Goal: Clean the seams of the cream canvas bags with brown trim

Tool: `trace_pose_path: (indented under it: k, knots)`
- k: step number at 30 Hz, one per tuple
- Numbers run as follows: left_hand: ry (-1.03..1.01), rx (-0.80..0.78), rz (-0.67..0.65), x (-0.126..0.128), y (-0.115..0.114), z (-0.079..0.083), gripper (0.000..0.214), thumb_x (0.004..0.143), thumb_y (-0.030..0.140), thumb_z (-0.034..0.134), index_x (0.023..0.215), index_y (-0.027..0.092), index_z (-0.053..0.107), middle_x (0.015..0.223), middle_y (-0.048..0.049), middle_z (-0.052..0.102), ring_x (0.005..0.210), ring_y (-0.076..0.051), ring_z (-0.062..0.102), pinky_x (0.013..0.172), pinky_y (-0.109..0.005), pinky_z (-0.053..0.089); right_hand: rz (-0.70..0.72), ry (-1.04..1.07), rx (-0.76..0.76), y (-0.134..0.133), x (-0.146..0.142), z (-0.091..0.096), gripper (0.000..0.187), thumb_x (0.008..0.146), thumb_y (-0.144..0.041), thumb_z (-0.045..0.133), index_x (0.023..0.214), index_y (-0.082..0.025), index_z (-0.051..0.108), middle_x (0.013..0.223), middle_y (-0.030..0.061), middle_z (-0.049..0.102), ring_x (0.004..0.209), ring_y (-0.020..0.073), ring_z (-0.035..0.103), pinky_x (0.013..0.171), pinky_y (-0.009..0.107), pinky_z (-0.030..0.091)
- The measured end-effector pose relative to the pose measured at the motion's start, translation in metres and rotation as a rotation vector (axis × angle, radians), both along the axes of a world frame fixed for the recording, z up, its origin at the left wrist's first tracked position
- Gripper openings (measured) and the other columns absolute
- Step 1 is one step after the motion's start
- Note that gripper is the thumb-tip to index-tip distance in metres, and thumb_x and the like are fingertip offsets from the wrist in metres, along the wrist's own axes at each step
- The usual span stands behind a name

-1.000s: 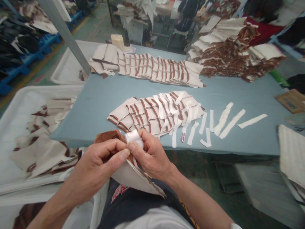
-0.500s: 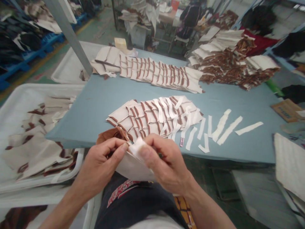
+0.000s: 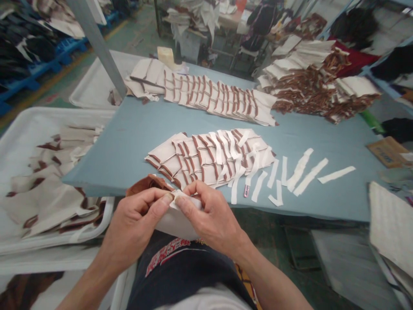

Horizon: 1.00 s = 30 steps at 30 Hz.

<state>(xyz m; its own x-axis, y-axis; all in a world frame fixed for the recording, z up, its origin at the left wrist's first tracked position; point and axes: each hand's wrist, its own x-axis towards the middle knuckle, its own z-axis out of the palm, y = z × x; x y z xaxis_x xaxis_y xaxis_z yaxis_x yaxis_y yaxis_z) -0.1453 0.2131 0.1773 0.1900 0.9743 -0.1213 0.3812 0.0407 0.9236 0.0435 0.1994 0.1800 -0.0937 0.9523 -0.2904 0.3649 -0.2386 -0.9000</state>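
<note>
A cream fabric piece (image 3: pixel 180 224) with a brown part (image 3: pixel 146 184) is held up at the table's front edge. My left hand (image 3: pixel 138 219) pinches its upper edge between thumb and fingers. Close beside it, my right hand (image 3: pixel 211 215) is closed on the same edge, its thumb pressing a small white bit of material (image 3: pixel 176 199) there. The thumbs nearly meet; what lies under the fingertips is hidden. Just beyond, cream pieces with brown edges (image 3: pixel 206 159) lie overlapped on the table, with loose white strips (image 3: pixel 301 170) on and beside them.
The blue table (image 3: pixel 325 133) bears a second overlapped row (image 3: pixel 213 97) and a large heap of cream and brown pieces (image 3: pixel 309 82). A small purple-handled tool (image 3: pixel 246 190) lies near its front edge. White bins (image 3: pixel 41 116) stand at left, beside a metal post (image 3: pixel 97 47).
My right hand has moved left, closer to my left thumb. The white material that stuck up between my hands now lies pressed down at the fabric's edge.
</note>
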Motion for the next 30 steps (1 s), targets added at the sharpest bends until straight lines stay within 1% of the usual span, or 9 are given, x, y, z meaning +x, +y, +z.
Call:
trace_pose_path:
  k: [3, 6, 10, 13, 19, 22, 26, 30]
  knots:
    - [-0.040, -0.032, 0.007, -0.001, 0.001, -0.001, 0.035, 0.091, 0.045, 0.065, 0.070, 0.020, 0.078, 0.060, 0.0019, 0.069, 0.052, -0.013, 0.054, 0.048, -0.019, 0.042, 0.001, -0.019, -0.020, -0.002, 0.000, -0.001, 0.030, 0.092, -0.053, 0.061, 0.085, -0.024, 0.060, 0.072, -0.0026, 0.061, 0.064, 0.0158, 0.054, 0.064, 0.031, 0.037]
    - [-0.083, -0.074, -0.009, -0.003, 0.002, -0.005, 0.034, 0.089, 0.043, 0.067, 0.067, 0.020, 0.076, 0.056, 0.0042, 0.058, 0.050, -0.011, 0.044, 0.046, -0.020, 0.035, 0.014, -0.029, -0.011, -0.003, 0.002, -0.001, 0.029, 0.091, -0.051, 0.060, 0.083, -0.024, 0.060, 0.074, -0.0018, 0.062, 0.068, 0.0164, 0.056, 0.066, 0.031, 0.039]
    - [-0.107, -0.100, -0.020, -0.006, 0.001, -0.010, 0.035, 0.089, 0.043, 0.068, 0.063, 0.021, 0.074, 0.054, 0.0059, 0.048, 0.051, -0.011, 0.038, 0.046, -0.021, 0.031, 0.044, -0.015, -0.032, -0.002, 0.003, 0.001, 0.025, 0.088, -0.047, 0.061, 0.080, -0.024, 0.058, 0.072, -0.0027, 0.060, 0.068, 0.0157, 0.053, 0.066, 0.030, 0.038]
    - [-0.085, -0.074, -0.021, -0.006, 0.001, -0.011, 0.035, 0.090, 0.042, 0.067, 0.063, 0.021, 0.075, 0.055, 0.0056, 0.048, 0.052, -0.011, 0.038, 0.046, -0.021, 0.031, 0.032, -0.010, -0.043, -0.001, 0.003, 0.003, 0.026, 0.088, -0.048, 0.061, 0.079, -0.024, 0.057, 0.071, -0.0034, 0.058, 0.066, 0.0150, 0.051, 0.066, 0.030, 0.038]
    - [-0.065, -0.083, -0.035, -0.006, 0.002, -0.009, 0.033, 0.090, 0.043, 0.068, 0.068, 0.022, 0.079, 0.053, 0.0064, 0.048, 0.050, -0.011, 0.036, 0.045, -0.022, 0.027, 0.030, 0.005, -0.059, 0.000, 0.003, 0.004, 0.027, 0.087, -0.049, 0.061, 0.078, -0.024, 0.056, 0.071, -0.0038, 0.057, 0.066, 0.0144, 0.049, 0.066, 0.029, 0.037]
    - [-0.063, -0.097, -0.033, -0.007, 0.002, -0.009, 0.033, 0.089, 0.045, 0.069, 0.068, 0.022, 0.079, 0.054, 0.0060, 0.048, 0.051, -0.011, 0.038, 0.047, -0.022, 0.029, 0.033, 0.023, -0.057, 0.000, 0.004, 0.003, 0.029, 0.086, -0.050, 0.062, 0.077, -0.024, 0.055, 0.070, -0.0040, 0.056, 0.067, 0.0143, 0.048, 0.065, 0.029, 0.037]
    - [-0.074, -0.164, -0.035, -0.010, 0.003, -0.014, 0.038, 0.088, 0.052, 0.071, 0.068, 0.020, 0.077, 0.055, 0.0056, 0.046, 0.052, -0.011, 0.035, 0.048, -0.023, 0.028, 0.056, 0.082, -0.071, 0.000, 0.006, -0.002, 0.030, 0.086, -0.051, 0.063, 0.077, -0.024, 0.056, 0.069, -0.0045, 0.054, 0.065, 0.0135, 0.047, 0.061, 0.028, 0.036]
    - [-0.077, -0.212, -0.044, -0.015, 0.003, -0.023, 0.040, 0.090, 0.055, 0.071, 0.074, 0.020, 0.079, 0.060, 0.0044, 0.051, 0.056, -0.012, 0.038, 0.051, -0.023, 0.029, 0.064, 0.124, -0.074, 0.000, 0.008, -0.007, 0.032, 0.088, -0.052, 0.065, 0.076, -0.023, 0.056, 0.069, -0.0050, 0.054, 0.065, 0.0126, 0.048, 0.058, 0.026, 0.034]
